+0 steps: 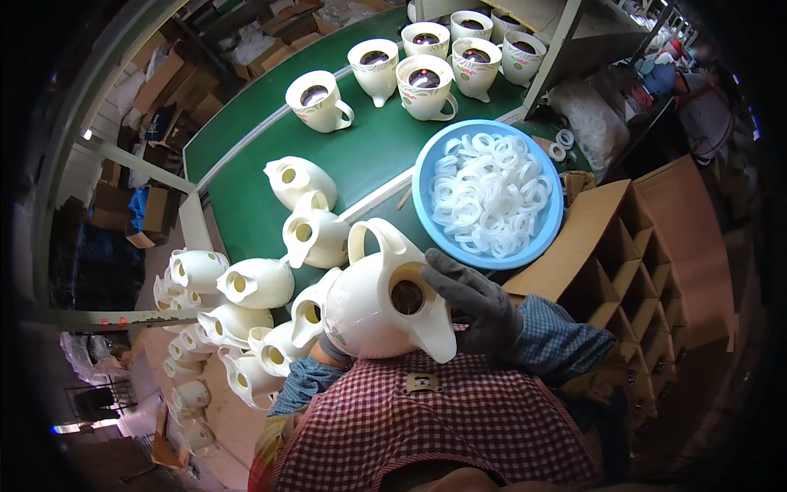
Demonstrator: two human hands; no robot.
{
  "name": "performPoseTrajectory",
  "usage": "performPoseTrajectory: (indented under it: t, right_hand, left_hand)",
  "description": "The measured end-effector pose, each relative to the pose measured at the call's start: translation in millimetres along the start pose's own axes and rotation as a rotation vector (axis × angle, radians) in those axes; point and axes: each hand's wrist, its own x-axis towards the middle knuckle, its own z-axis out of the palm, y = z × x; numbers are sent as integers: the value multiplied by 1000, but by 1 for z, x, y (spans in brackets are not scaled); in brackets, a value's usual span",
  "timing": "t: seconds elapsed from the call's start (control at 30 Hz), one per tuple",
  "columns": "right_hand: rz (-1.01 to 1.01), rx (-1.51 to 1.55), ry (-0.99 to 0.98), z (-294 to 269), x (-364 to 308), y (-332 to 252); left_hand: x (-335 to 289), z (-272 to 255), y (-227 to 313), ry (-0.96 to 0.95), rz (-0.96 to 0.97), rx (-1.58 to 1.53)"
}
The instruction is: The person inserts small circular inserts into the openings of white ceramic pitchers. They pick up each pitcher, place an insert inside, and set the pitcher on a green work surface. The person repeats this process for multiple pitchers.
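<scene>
A white plastic jug shell (pixel 365 307) with a loop handle and a long spout is tilted in front of my chest, its round opening showing dark inside. My left hand (pixel 334 351), in a grey glove, supports it from the lower left; most of that hand is hidden behind the jug. Gloved in dark grey, my right hand (pixel 484 307) lies against the right side of the jug, fingers bent along the rim by the opening. Its thumb is hidden. Close by on the left stand similar white jug shells (pixel 316 238) with pale yellowish openings.
On the green conveyor belt (pixel 246 131) several upright jugs (pixel 425 86) with dark shiny insides stand at the back. A blue basin (pixel 422 197) full of translucent white rings sits right of centre. Beside it is a divided cardboard box (pixel 566 254). More jug shells (pixel 193 394) line the left.
</scene>
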Motion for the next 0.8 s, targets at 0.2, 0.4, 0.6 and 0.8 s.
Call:
performPoseTrajectory:
  t: [0.2,0.4,0.6,0.8]
  right_hand:
    - [-40,9,17,0,1,-2]
    - [-72,12,21,0,4,-4]
    - [-37,7,-3,1,-1,0]
    - [-4,-7,26,3,-4,3]
  left_hand:
    - [0,-4,-2,-18,-25,-69]
    - [-2,-8,-2,-27,-47,-106]
    - [-2,-7,-4,-30,-64,-150]
    - [-7,-7,-9,-14,-88,-280]
